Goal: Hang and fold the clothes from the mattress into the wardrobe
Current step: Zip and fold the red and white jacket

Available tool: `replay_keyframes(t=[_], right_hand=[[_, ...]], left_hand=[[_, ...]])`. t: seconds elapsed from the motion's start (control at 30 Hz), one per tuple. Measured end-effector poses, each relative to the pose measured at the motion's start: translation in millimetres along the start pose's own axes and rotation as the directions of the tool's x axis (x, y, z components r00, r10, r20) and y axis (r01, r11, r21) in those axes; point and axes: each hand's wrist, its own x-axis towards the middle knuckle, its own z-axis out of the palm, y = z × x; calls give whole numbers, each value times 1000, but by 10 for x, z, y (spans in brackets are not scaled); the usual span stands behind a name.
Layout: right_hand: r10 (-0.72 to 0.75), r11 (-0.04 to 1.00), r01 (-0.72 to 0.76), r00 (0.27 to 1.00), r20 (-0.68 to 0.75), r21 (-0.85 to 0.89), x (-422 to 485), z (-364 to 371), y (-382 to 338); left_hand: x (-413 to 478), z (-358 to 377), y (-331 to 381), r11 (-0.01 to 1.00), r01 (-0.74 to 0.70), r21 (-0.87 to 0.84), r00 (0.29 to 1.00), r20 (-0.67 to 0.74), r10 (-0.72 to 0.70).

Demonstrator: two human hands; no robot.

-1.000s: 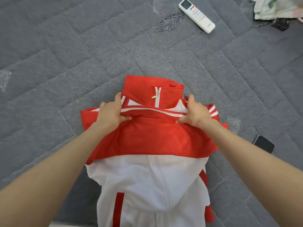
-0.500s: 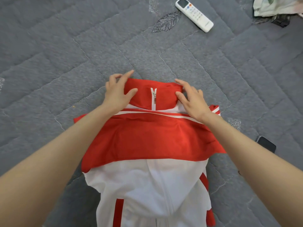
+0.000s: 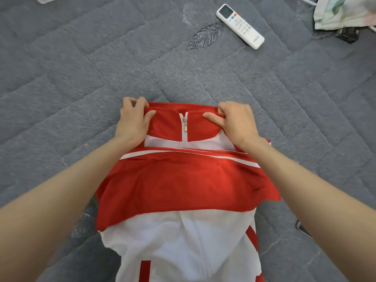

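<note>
A red and white zip-up jacket [image 3: 183,180] lies on the grey quilted mattress [image 3: 81,78], collar away from me, with its red sleeves folded across the chest. My left hand [image 3: 133,121] pinches the left end of the red collar, thumb on top and fingers curled under the edge. My right hand [image 3: 236,121] grips the right end of the collar the same way. The white lower body of the jacket runs toward me and out of the bottom of the view. The wardrobe is out of sight.
A white remote control [image 3: 240,26] lies at the far right on the mattress. A light patterned cloth [image 3: 343,11] and a small black object [image 3: 348,35] sit in the top right corner. A dark phone [image 3: 303,228] peeks out beside my right forearm.
Both hands moved from the folded sleeves up to the collar and closed on its two ends. The collar now sits flatter and wider.
</note>
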Motion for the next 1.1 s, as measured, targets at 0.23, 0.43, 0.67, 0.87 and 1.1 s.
replay_keyframes(t=[0.23, 0.43, 0.67, 0.87, 1.1], right_hand=[[183, 910, -203, 979, 88, 361, 7, 154, -131], [246, 968, -239, 871, 424, -70, -384, 65, 227], [226, 972, -161, 848, 480, -174, -666, 83, 181], [140, 958, -51, 941, 309, -281, -682, -168, -57], [10, 955, -37, 996, -92, -295, -337, -627, -182]], left_hand=[[15, -20, -124, 961, 124, -248, 990, 93, -103], [-304, -212, -311, 999, 51, -3, 920, 389, -46], [-696, -225, -498, 982, -40, 183, 867, 496, -57], [-689, -434, -193, 924, -208, 320, 949, 296, 111], [-329, -916, 252, 870, -279, 407, 950, -13, 311]])
